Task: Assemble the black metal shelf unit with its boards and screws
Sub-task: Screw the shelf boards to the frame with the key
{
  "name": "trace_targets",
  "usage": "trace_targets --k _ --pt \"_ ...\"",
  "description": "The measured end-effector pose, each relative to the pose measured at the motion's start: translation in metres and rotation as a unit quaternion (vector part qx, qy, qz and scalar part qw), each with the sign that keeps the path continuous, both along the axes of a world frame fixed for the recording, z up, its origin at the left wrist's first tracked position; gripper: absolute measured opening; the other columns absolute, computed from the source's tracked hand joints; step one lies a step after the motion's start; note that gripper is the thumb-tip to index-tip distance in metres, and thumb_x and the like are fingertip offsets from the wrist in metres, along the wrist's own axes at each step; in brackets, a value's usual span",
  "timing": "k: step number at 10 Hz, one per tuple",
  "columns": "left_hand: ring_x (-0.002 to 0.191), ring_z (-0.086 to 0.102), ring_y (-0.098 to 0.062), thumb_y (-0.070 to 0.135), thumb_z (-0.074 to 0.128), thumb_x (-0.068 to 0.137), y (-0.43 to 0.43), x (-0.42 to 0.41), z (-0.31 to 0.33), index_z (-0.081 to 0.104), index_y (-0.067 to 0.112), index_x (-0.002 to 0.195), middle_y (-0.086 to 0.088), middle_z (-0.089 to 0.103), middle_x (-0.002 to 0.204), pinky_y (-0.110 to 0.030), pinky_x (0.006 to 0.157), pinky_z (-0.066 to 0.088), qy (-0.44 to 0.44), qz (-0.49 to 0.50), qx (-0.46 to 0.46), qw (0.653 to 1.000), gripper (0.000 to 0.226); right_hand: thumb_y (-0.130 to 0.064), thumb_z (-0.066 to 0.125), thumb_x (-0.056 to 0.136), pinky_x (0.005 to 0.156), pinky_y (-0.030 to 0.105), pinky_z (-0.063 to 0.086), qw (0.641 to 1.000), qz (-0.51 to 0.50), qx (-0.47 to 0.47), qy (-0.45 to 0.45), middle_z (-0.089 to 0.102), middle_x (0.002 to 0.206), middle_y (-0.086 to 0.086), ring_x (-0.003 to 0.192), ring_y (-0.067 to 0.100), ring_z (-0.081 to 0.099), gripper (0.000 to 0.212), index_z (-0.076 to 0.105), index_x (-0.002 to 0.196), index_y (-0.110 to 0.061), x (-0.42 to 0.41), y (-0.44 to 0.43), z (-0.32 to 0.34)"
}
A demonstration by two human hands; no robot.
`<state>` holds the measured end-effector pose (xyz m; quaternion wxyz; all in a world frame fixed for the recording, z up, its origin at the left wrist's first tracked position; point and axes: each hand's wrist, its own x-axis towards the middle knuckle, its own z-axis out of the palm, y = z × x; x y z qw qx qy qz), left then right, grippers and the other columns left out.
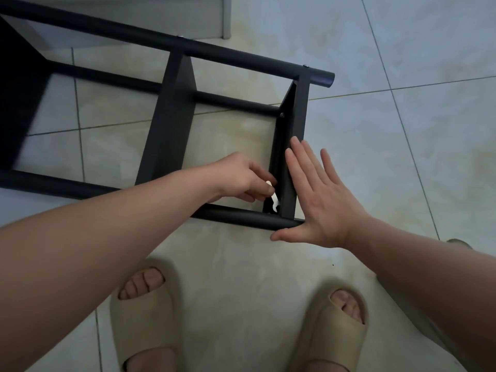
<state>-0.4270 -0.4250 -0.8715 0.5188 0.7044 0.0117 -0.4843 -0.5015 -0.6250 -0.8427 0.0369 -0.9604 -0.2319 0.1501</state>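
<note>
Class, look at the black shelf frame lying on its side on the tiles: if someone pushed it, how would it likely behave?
The shelf frame would probably slide rather than roll, since its round tubes are tied by flat boards. It looks rigid, being metal tubing joined with screws. The right hand is pressed flat against the end board, perhaps to stop it shifting while the left hand works a small wrench.

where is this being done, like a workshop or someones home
Most likely a home, on a room's floor rather than at a workbench. The shelf frame lies on glossy pale floor tiles, and the person wears soft beige slippers.
</note>
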Motion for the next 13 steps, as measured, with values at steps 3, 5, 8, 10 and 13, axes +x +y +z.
trace_targets --k 3,5,8,10,13 --pt "0.082 0.075 -0.010 0.022 0.070 0.093 -0.006 0.010 0.006 0.067 0.015 0.109 0.001 0.078 0.087 -0.026 0.075 0.056 0.153 0.018 -0.044 0.987 0.018 -0.096 0.037 0.071 0.126 0.055 0.001 1.000 -0.001 0.008 -0.003 -0.009 0.168 0.017 0.156 0.030 -0.012 0.136 0.001 0.159 0.003 0.000 0.000 -0.001" --pt "0.080 0.073 -0.009 0.020 0.066 0.095 -0.013 0.011 0.012 0.067 0.023 0.101 0.005 0.078 0.083 -0.028 0.076 0.052 0.107 0.029 -0.023 0.994 0.006 -0.095 0.038 0.072 0.125 0.057 0.004 1.000 -0.002 0.014 -0.008 -0.008 0.168 0.018 0.156 0.032 -0.009 0.135 0.003 0.159 0.003 0.000 0.001 -0.001" --pt "0.084 0.073 -0.010 0.021 0.066 0.095 -0.009 0.010 0.015 0.067 0.023 0.101 0.004 0.078 0.089 -0.031 0.077 0.048 0.092 -0.053 0.007 0.994 0.007 -0.094 0.038 0.073 0.125 0.058 0.006 1.000 -0.002 0.018 -0.011 -0.006 0.168 0.019 0.156 0.033 -0.008 0.135 0.005 0.159 0.003 0.001 0.002 -0.002" --pt "0.095 0.072 -0.013 0.022 0.061 0.097 -0.011 0.014 0.016 0.065 0.021 0.096 0.003 0.079 0.090 -0.034 0.085 0.049 0.109 -0.051 0.007 0.993 0.004 -0.094 0.038 0.073 0.125 0.058 0.006 1.000 -0.001 0.010 -0.009 -0.005 0.168 0.019 0.156 0.033 -0.008 0.135 0.005 0.159 0.003 0.000 0.002 -0.001" --pt "0.094 0.072 -0.015 0.018 0.052 0.099 -0.017 0.014 0.021 0.067 0.014 0.099 -0.001 0.078 0.088 -0.033 0.085 0.050 0.079 -0.085 0.012 0.993 0.015 -0.095 0.038 0.072 0.125 0.057 0.005 1.000 -0.002 0.007 -0.004 -0.008 0.168 0.017 0.156 0.032 -0.009 0.135 0.004 0.160 0.002 0.001 0.002 0.000"
